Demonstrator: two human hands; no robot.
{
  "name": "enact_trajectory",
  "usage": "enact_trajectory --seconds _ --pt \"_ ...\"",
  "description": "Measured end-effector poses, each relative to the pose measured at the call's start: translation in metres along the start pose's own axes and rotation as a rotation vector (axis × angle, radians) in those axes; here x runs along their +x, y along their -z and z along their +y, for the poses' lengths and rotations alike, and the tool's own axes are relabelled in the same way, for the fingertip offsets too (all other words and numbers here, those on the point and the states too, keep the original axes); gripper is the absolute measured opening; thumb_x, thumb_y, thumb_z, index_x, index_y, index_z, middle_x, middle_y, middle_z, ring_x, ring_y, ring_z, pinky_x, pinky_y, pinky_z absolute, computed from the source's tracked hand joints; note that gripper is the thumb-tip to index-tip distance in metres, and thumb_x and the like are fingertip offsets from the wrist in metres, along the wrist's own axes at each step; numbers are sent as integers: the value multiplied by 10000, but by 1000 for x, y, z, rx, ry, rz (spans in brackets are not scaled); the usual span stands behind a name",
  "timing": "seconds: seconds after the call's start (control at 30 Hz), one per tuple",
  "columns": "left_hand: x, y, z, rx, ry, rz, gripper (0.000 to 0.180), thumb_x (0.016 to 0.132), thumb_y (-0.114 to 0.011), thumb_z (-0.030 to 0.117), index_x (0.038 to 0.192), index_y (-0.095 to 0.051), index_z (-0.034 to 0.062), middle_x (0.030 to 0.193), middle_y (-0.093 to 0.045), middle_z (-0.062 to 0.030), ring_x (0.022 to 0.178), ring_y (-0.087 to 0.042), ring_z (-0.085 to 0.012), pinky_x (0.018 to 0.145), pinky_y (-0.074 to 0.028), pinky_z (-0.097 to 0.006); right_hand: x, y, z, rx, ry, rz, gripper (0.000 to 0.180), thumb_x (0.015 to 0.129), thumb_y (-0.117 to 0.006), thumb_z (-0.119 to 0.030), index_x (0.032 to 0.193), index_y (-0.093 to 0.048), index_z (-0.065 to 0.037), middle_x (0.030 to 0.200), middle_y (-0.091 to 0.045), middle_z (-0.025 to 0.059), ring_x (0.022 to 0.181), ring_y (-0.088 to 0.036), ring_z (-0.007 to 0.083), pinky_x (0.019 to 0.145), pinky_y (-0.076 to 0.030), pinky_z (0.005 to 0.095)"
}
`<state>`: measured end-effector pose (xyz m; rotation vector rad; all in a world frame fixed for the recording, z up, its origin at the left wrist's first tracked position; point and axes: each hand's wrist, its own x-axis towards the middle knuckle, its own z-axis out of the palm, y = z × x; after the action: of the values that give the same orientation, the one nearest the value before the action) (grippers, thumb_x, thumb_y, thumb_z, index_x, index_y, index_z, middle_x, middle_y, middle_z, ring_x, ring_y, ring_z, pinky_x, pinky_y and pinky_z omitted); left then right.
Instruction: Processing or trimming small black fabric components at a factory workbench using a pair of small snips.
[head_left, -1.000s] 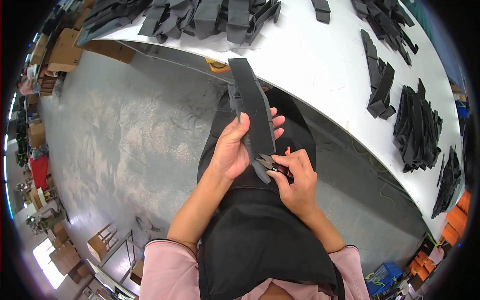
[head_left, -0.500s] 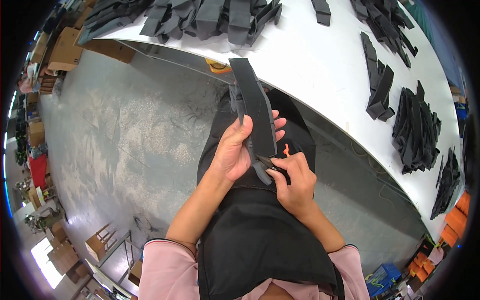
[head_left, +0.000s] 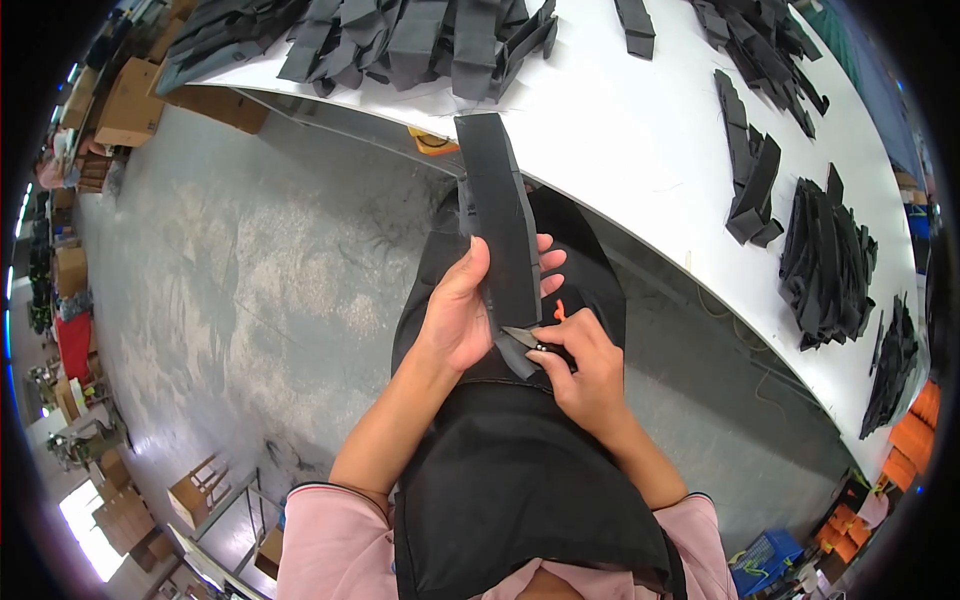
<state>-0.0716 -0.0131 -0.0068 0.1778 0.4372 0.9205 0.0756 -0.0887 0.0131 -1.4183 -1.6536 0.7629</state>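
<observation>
A long black fabric strip (head_left: 500, 220) lies along my left hand (head_left: 462, 310), held between the thumb and the fingers curled round its right edge. Its far end reaches toward the table edge. My right hand (head_left: 585, 365) grips small thread snips (head_left: 548, 345) with dark handles and an orange tag (head_left: 560, 310). The pointed metal blades lie at the strip's near end, touching or very close to it; I cannot tell which. A loose grey-black flap (head_left: 514, 357) hangs below the blades, over my black apron (head_left: 530, 470).
A white table (head_left: 600, 130) curves round ahead and to the right. On it lie black strips in a large pile (head_left: 410, 45), a stack (head_left: 828, 262) and smaller groups (head_left: 752, 190). Cardboard boxes (head_left: 135, 100) stand far left; a blue crate (head_left: 765, 560) sits at lower right.
The strip has turned slightly more upright and moved a little left. The snips' blades have shifted left and now point across the strip's near end.
</observation>
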Motion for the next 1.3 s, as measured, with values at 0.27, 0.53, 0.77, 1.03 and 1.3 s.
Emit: enact_trajectory --seconds 0.27,0.53,0.77,1.03,1.3 --pt "-3 0 -2 2 36 5 552 991 -350 380 1356 -351 -34 1369 -412 -198 1257 -421 -342 1055 -368 -479 25 6 -3 9 -96 79 237 718 -712 -11 930 -611 -35 834 -544 76 628 -575 199 541 -465 294" --pt "-8 -1 -3 -107 67 27 487 974 -442 336 1303 -429 -22 1298 -498 -164 1181 -494 -260 1012 -408 -394 29 -2 2 -93 91 73 257 692 -727 -24 927 -625 -45 810 -563 80 630 -597 237 550 -473 315" --pt "-6 2 -5 -79 50 53 474 986 -411 312 1323 -402 -21 1312 -481 -187 1164 -515 -277 988 -436 -409 24 -3 1 -128 185 178 214 692 -717 -1 888 -636 -33 777 -568 80 613 -586 235 521 -457 311" --pt "-6 4 9 36 -11 187 386 981 -440 223 1263 -458 -40 1208 -564 -204 1040 -607 -292 900 -505 -404 -1 10 8 -53 -14 224 234 700 -723 19 907 -625 -25 783 -546 91 610 -556 200 521 -451 285" --pt "-8 3 6 94 32 227 379 983 -436 230 1261 -452 -27 1214 -560 -194 1045 -608 -275 885 -521 -382 7 5 19 -108 47 200 276 696 -732 20 943 -619 -31 824 -560 86 614 -567 183 526 -469 276"
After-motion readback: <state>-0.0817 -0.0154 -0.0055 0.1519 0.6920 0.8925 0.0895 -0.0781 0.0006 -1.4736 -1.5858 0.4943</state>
